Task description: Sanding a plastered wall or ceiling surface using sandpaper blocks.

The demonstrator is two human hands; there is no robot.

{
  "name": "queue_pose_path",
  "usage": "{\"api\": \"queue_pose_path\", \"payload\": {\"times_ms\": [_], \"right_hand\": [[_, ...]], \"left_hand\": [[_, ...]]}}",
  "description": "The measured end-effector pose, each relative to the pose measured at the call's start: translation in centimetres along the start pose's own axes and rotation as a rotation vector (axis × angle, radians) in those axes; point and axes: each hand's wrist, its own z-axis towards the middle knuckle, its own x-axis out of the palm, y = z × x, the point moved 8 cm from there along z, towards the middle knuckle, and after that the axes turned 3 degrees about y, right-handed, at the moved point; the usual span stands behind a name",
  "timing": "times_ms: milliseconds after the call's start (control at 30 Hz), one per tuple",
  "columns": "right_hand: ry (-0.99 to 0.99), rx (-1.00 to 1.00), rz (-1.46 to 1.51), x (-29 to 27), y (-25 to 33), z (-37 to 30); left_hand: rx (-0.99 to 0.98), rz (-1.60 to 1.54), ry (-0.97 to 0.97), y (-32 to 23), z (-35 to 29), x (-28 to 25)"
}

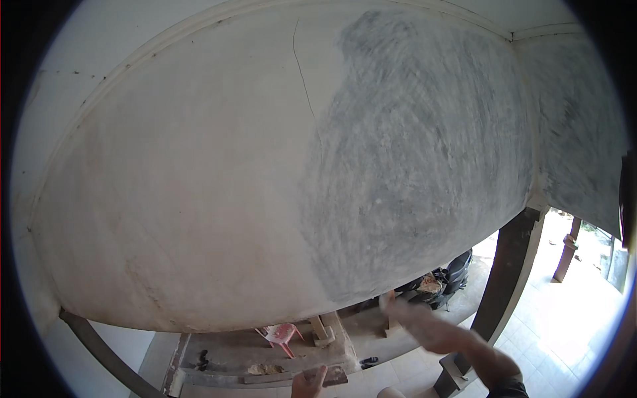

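The wall [199,166] is in front of the person, grey coating [418,146] covering its right part. The blurred right hand [419,322] is near the wall's lower edge; below the wall, the left hand [307,385] has its thumb raised. How open either grip is, or what it holds, cannot be told. A red chair [284,333] shows beneath the wall.

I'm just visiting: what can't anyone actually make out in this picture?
All in the head view:
Right hand: motion blur hides its fingers and anything it may hold.
Left hand: cut off by the lower edge, so its grip is unclear.
Red chair: partly hidden behind the wall section.
Dark bulky thing: partly covered by the same section.
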Motion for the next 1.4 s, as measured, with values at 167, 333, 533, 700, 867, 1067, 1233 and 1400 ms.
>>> {"api": "queue_pose_path", "payload": {"times_ms": [167,333,533,700,867,1067,1233,1400], "right_hand": [[-0.625,0.031,-0.659,-15.4,7.1,2.7],[-0.923,-0.080,-1.230,-22.6,9.9,11.6],[-0.795,0.259,-1.581,-26.5,14.5,21.0],[-0.670,0.488,-1.918,-26.2,14.5,23.9],[-0.648,0.474,-1.852,-23.1,12.6,24.2],[-0.609,0.662,-1.933,-23.2,15.6,25.0],[-0.573,0.528,-1.895,-23.0,13.1,26.8],[-0.719,0.618,-1.971,-23.9,17.1,26.0]], "left_hand": [[0.513,0.215,-0.196,-19.2,-1.7,-0.7],[0.911,0.159,-0.232,-30.7,-2.2,-1.3],[1.132,0.266,-0.321,-37.9,-0.4,-2.6],[1.140,0.360,-0.351,-37.5,1.4,-3.2],[1.205,0.252,-0.301,-36.8,1.3,-3.6],[1.190,0.215,-0.267,-36.9,1.1,-3.5],[1.171,0.273,-0.261,-36.3,2.0,-3.8],[1.145,0.245,-0.248,-36.7,0.7,-3.6]]}}
